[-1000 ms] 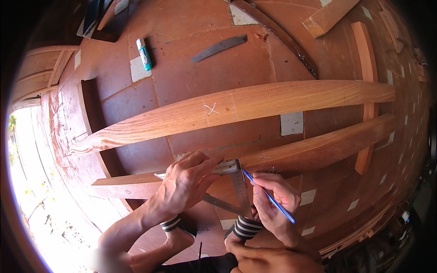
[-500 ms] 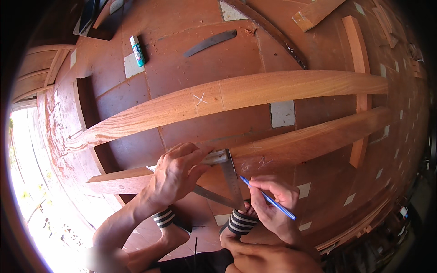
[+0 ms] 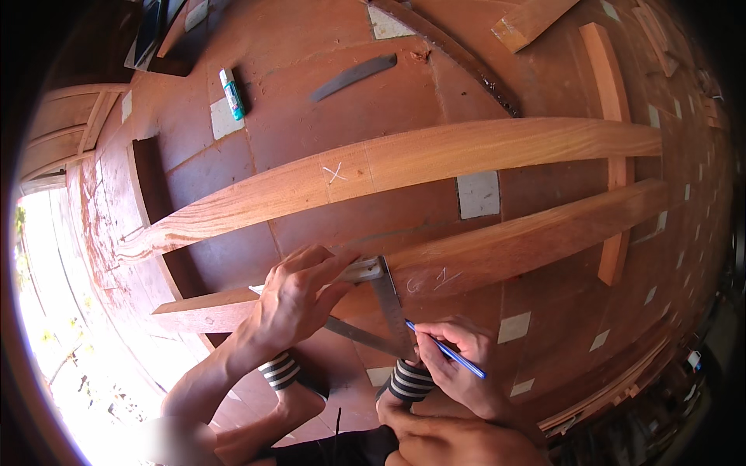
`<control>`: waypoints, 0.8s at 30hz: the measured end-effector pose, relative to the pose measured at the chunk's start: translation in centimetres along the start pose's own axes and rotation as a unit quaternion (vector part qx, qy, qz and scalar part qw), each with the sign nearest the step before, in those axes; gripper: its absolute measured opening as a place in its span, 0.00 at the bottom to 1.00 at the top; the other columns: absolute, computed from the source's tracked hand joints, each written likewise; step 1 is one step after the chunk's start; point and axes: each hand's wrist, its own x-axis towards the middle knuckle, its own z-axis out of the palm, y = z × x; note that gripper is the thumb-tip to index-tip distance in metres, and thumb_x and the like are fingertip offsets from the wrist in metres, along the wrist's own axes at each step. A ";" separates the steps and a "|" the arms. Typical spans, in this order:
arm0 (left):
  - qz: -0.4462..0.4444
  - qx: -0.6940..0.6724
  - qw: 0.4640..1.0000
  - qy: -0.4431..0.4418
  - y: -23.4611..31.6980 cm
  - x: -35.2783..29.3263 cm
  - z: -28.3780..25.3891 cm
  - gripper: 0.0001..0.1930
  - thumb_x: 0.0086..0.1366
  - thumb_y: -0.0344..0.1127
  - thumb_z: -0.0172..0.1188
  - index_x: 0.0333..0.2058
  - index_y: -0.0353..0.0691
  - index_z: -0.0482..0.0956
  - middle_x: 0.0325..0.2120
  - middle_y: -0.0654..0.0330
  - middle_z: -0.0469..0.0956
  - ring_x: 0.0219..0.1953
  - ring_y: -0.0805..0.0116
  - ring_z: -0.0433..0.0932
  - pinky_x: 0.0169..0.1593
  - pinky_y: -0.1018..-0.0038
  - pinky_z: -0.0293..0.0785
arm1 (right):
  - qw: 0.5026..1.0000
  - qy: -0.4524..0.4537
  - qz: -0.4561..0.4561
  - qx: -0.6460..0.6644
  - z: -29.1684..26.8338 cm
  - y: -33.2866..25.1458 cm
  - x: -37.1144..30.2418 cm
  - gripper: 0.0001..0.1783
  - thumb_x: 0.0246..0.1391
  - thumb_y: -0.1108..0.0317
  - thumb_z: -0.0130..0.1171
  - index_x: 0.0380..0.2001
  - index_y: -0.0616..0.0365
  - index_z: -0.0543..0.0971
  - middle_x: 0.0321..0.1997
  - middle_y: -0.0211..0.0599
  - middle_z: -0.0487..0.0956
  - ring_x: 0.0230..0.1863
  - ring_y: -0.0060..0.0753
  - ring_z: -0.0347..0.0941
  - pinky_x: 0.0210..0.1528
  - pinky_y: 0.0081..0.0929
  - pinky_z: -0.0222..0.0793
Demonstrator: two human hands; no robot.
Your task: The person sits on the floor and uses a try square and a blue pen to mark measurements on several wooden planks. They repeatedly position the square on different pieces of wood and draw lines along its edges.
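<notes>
Across the near wooden beam [image 3: 513,237] my left hand [image 3: 294,299] is closed on a triangular try square, pressing its pale stock [image 3: 365,271] against the wood. The square's metal blade [image 3: 388,304] sticks out past the beam's near edge, toward my feet. In my right hand [image 3: 464,365] is a blue pen [image 3: 451,352], pinched between thumb and fingers. Its tip is close to the blade's right side, off the wood; whether it touches the blade I cannot tell. White scribbled marks show on the beam right of the square.
Beyond lies a second curved beam [image 3: 435,159] with a white cross mark. Both beams rest on crosspieces, one dark [image 3: 148,179] at left, one lighter [image 3: 614,256] at right. On the tiled floor are a correction-pen-like bottle [image 3: 231,95], a dark curved strip [image 3: 353,77] and other timber [image 3: 532,23].
My right hand and the pen have moved slightly left and down, away from the beam along the blade. My left hand stays on the square. The view has shifted slightly.
</notes>
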 end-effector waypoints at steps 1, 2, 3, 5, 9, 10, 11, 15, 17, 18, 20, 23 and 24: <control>-0.012 0.003 1.000 -0.005 0.0 0.1 0.0 0.25 0.64 0.25 0.75 0.60 0.35 0.86 0.39 0.48 0.84 0.39 0.48 0.86 0.45 0.58 0.81 | 1.000 0.008 -0.004 -0.011 -0.4 -0.1 -0.1 0.06 0.61 0.80 0.72 0.42 0.67 0.89 0.36 0.44 0.89 0.37 0.32 0.89 0.40 0.28 0.82; 0.000 -0.003 1.000 -0.001 0.2 0.2 0.0 0.26 0.64 0.26 0.76 0.61 0.36 0.86 0.38 0.49 0.83 0.39 0.48 0.85 0.45 0.57 0.81 | 1.000 0.024 -0.011 0.007 -0.8 -0.2 0.0 0.06 0.61 0.80 0.72 0.42 0.67 0.89 0.36 0.44 0.89 0.37 0.32 0.89 0.40 0.28 0.82; 0.010 -0.007 1.000 0.002 0.2 0.4 0.0 0.27 0.63 0.26 0.76 0.62 0.37 0.85 0.36 0.50 0.82 0.38 0.48 0.84 0.44 0.56 0.81 | 0.999 0.042 -0.006 0.019 -1.1 -0.4 0.0 0.06 0.61 0.80 0.72 0.42 0.67 0.89 0.36 0.45 0.89 0.38 0.33 0.89 0.41 0.28 0.83; 0.014 -0.013 1.000 -0.002 0.6 1.0 0.1 0.26 0.63 0.26 0.76 0.61 0.37 0.85 0.36 0.50 0.82 0.39 0.48 0.84 0.45 0.56 0.81 | 0.997 0.071 0.007 0.038 -1.7 -0.7 0.4 0.07 0.61 0.80 0.71 0.42 0.67 0.89 0.39 0.47 0.90 0.40 0.34 0.89 0.44 0.28 0.84; 0.015 -0.014 1.000 -0.007 1.7 2.3 1.2 0.24 0.65 0.25 0.75 0.60 0.34 0.86 0.39 0.48 0.85 0.40 0.48 0.86 0.46 0.58 0.81 | 0.991 0.118 -0.048 0.031 -2.2 -0.1 2.0 0.07 0.62 0.81 0.69 0.44 0.68 0.87 0.46 0.49 0.90 0.42 0.33 0.89 0.46 0.27 0.85; 0.016 -0.010 1.000 -0.008 1.9 2.6 1.4 0.24 0.65 0.25 0.75 0.60 0.34 0.86 0.39 0.48 0.84 0.40 0.47 0.86 0.46 0.58 0.81 | 0.991 0.118 -0.050 0.036 -2.2 0.1 2.2 0.08 0.63 0.82 0.69 0.44 0.68 0.87 0.47 0.50 0.90 0.42 0.33 0.89 0.46 0.27 0.85; 0.020 -0.012 1.000 -0.005 2.2 2.8 1.6 0.24 0.65 0.25 0.75 0.60 0.34 0.86 0.39 0.48 0.84 0.40 0.47 0.85 0.46 0.57 0.81 | 0.990 0.123 -0.051 0.041 -2.3 0.2 2.4 0.08 0.63 0.82 0.68 0.45 0.69 0.87 0.47 0.51 0.89 0.43 0.33 0.89 0.46 0.27 0.85; 0.016 -0.010 1.000 -0.002 2.9 3.2 1.8 0.24 0.64 0.26 0.75 0.59 0.34 0.86 0.38 0.48 0.84 0.40 0.46 0.85 0.46 0.57 0.80 | 0.990 0.104 -0.003 0.094 -2.4 0.1 2.5 0.08 0.64 0.83 0.67 0.46 0.70 0.86 0.51 0.53 0.88 0.45 0.33 0.88 0.47 0.26 0.85; 0.017 -0.013 1.000 0.001 3.0 3.3 1.9 0.24 0.64 0.26 0.75 0.59 0.33 0.86 0.38 0.48 0.84 0.40 0.46 0.85 0.45 0.57 0.80 | 0.990 0.103 -0.010 0.094 -2.3 0.2 2.7 0.08 0.65 0.82 0.66 0.46 0.71 0.86 0.52 0.54 0.88 0.46 0.33 0.88 0.47 0.26 0.85; 0.018 -0.016 1.000 0.002 3.1 3.4 1.9 0.24 0.64 0.26 0.76 0.59 0.33 0.86 0.38 0.48 0.84 0.40 0.46 0.85 0.45 0.57 0.80 | 0.990 0.103 -0.008 0.094 -2.3 0.2 2.8 0.07 0.65 0.82 0.66 0.46 0.71 0.85 0.52 0.55 0.88 0.47 0.33 0.88 0.47 0.25 0.85; 0.019 -0.013 1.000 0.000 3.0 3.4 1.9 0.24 0.64 0.26 0.76 0.59 0.34 0.86 0.38 0.49 0.84 0.40 0.47 0.85 0.46 0.56 0.81 | 0.989 0.108 -0.025 0.102 -2.1 0.4 3.1 0.07 0.65 0.82 0.66 0.45 0.71 0.85 0.51 0.55 0.88 0.47 0.34 0.88 0.48 0.26 0.85; 0.016 -0.008 1.000 -0.010 3.0 3.4 1.8 0.25 0.63 0.27 0.76 0.60 0.35 0.85 0.39 0.51 0.82 0.42 0.47 0.84 0.46 0.56 0.82 | 0.988 0.116 -0.047 0.091 -1.9 0.8 3.4 0.07 0.65 0.81 0.67 0.45 0.71 0.86 0.49 0.54 0.89 0.47 0.36 0.89 0.49 0.28 0.85; 0.016 -0.011 1.000 -0.011 3.0 3.4 1.9 0.25 0.63 0.27 0.76 0.60 0.35 0.85 0.39 0.51 0.83 0.42 0.47 0.84 0.46 0.56 0.82 | 0.987 0.122 -0.061 0.083 -1.8 0.8 3.5 0.07 0.65 0.81 0.67 0.45 0.71 0.86 0.49 0.54 0.89 0.47 0.37 0.89 0.50 0.28 0.85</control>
